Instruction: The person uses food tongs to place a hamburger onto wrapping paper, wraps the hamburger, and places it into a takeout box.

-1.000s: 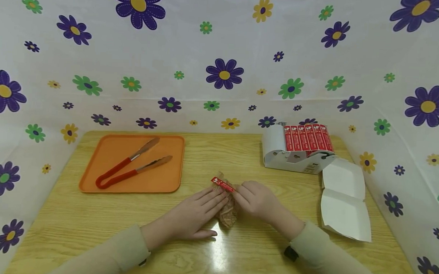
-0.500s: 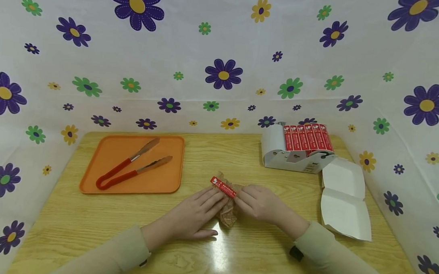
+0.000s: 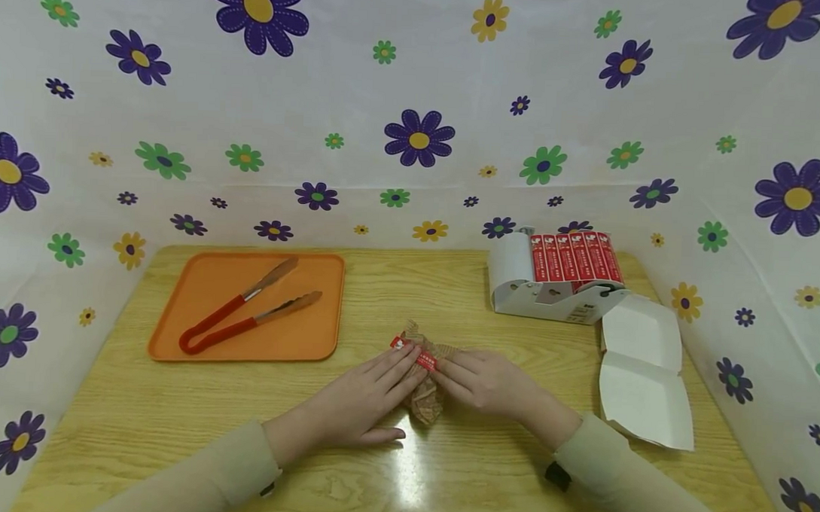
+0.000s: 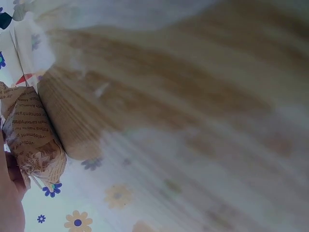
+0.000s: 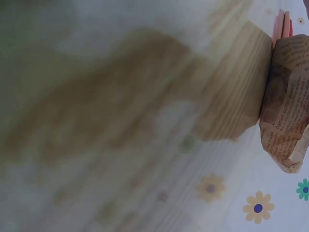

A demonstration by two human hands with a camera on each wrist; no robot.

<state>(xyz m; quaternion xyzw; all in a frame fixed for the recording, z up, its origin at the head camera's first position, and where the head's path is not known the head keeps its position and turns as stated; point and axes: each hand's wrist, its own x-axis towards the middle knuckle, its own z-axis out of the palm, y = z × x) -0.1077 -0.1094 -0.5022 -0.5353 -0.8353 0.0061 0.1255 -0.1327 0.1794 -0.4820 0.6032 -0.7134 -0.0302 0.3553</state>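
Observation:
A small parcel in crumpled brown printed paper lies on the table between my hands. Across its top runs a red label with white print, partly covered by fingers. My left hand rests over the parcel's left side, its straight fingers pressing on the label and its thumb held apart. From the right, my right hand touches the label's other end and the paper with extended fingertips. Both wrist views catch the printed parcel only at their edges, the right wrist view showing straight fingers beyond it.
An orange tray at the left bears red-handled tongs. At the back right stands a white dispenser with a row of red labels. Beside it lies an opened white carton. A flowered sheet hangs around the table.
The left fingers have moved from under the label's edge onto its top. The right fingers have straightened out of a curled hold on the label's end, and the label lies lower against the paper.

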